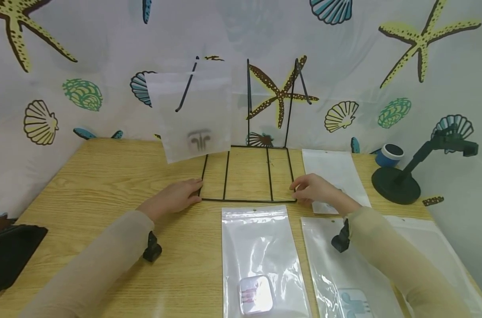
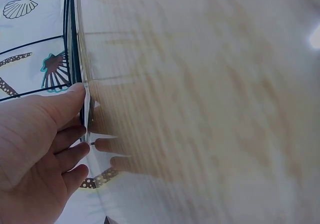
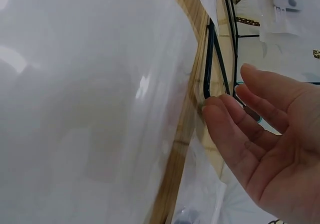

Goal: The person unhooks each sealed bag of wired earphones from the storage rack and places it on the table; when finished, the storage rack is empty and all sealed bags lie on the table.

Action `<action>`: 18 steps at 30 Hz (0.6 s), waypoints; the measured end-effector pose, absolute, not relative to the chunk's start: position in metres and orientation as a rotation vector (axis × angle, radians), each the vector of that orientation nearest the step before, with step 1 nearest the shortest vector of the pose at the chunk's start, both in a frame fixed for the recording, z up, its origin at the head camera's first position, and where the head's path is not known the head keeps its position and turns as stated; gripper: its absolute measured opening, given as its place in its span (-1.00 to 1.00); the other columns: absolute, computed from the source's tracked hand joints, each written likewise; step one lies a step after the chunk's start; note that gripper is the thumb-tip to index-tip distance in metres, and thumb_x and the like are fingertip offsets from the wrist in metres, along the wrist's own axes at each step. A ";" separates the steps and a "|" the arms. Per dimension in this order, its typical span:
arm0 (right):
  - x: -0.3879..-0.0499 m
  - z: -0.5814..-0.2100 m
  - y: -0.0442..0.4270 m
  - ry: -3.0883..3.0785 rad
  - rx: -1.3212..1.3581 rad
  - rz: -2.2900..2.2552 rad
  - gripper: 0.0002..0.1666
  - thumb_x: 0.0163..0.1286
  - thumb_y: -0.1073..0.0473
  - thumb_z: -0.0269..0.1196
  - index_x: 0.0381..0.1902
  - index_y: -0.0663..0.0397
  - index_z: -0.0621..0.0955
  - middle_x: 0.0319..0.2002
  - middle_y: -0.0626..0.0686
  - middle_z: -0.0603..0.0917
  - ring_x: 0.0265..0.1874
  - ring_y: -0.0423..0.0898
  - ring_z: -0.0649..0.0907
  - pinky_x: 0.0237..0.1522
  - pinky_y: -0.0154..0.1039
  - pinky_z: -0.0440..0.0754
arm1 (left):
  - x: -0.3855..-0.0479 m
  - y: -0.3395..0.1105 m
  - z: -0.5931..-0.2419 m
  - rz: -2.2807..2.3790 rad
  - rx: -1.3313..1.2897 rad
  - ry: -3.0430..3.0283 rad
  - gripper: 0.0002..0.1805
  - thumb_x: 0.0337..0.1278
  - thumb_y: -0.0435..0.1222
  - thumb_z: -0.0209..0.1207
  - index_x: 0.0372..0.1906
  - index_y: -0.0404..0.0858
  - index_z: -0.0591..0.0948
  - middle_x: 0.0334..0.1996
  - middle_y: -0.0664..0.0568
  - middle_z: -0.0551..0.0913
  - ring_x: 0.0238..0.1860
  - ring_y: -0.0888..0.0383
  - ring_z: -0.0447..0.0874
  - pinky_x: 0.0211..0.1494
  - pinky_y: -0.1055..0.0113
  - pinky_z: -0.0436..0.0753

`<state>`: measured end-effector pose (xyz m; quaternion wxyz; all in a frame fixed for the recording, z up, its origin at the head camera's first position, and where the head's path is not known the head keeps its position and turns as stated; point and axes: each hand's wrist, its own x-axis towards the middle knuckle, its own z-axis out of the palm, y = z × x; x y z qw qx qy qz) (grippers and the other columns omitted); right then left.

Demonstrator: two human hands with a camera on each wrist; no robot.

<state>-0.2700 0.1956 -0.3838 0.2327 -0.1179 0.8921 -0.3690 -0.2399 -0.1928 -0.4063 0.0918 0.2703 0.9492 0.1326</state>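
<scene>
A black wire rack [image 1: 248, 201] lies with its base on the wooden table, upright bars with sloping hooks at its back. My left hand [image 1: 176, 197] holds the left side of the base near the front corner. In the left wrist view, the thumb [image 2: 75, 97] lies against the dark wire, the other fingers curled below it. At the opposite side, my right hand [image 1: 316, 191] pinches the rack near its front right corner. A translucent white bag [image 1: 195, 112] with a dark, blurred print hangs from the rack's left hook. The right hook [image 1: 304, 81] is bare.
A clear zip bag [image 1: 260, 247] with a small printed case lies before the rack. More bags [image 1: 324, 256] lie under and beside the right forearm, another white bag [image 1: 330, 163] behind it. A black stand [image 1: 400, 181] and blue jar [image 1: 389, 155] stand right. Something black [image 1: 14, 256] sits left.
</scene>
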 end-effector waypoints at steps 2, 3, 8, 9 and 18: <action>-0.271 -0.384 0.194 2.453 -0.350 -0.980 -0.69 0.26 0.25 0.25 -0.04 0.25 0.57 -0.38 0.08 0.60 -0.48 -0.07 0.61 -0.42 -0.23 0.63 | -0.240 -0.193 -0.406 0.397 0.791 2.819 -0.39 0.32 -0.24 0.03 0.32 -0.50 0.19 0.30 -0.34 0.17 0.31 -0.20 0.09 0.31 -0.01 0.16; -0.271 -0.384 0.193 2.459 -0.363 -0.963 -0.70 0.26 0.25 0.25 -0.06 0.24 0.58 -0.39 0.08 0.60 -0.50 -0.07 0.60 -0.43 -0.24 0.63 | -0.240 -0.193 -0.406 0.399 0.786 2.818 -0.39 0.32 -0.24 0.03 0.32 -0.50 0.18 0.30 -0.34 0.17 0.31 -0.20 0.09 0.31 -0.01 0.15; -0.272 -0.389 0.190 2.458 -0.401 -0.929 -0.78 0.26 0.25 0.25 -0.14 0.24 0.62 -0.40 0.06 0.60 -0.51 -0.10 0.60 -0.44 -0.26 0.64 | -0.239 -0.193 -0.405 0.408 0.773 2.813 -0.39 0.32 -0.24 0.03 0.33 -0.49 0.18 0.30 -0.33 0.16 0.32 -0.20 0.08 0.31 -0.02 0.15; -0.272 -0.389 0.189 2.456 -0.398 -0.928 -0.79 0.26 0.26 0.25 -0.16 0.24 0.62 -0.39 0.06 0.60 -0.50 -0.10 0.60 -0.43 -0.26 0.65 | -0.239 -0.193 -0.405 0.412 0.771 2.812 -0.39 0.32 -0.24 0.04 0.33 -0.48 0.18 0.30 -0.33 0.16 0.32 -0.20 0.08 0.31 -0.02 0.15; -0.270 -0.393 0.182 2.444 -0.320 -0.911 -0.89 0.24 0.31 0.26 -0.28 0.23 0.66 -0.41 0.05 0.63 -0.50 -0.10 0.61 -0.41 -0.27 0.65 | -0.240 -0.194 -0.407 0.412 0.775 2.810 -0.38 0.31 -0.24 0.04 0.33 -0.49 0.18 0.31 -0.32 0.16 0.32 -0.20 0.08 0.31 -0.02 0.15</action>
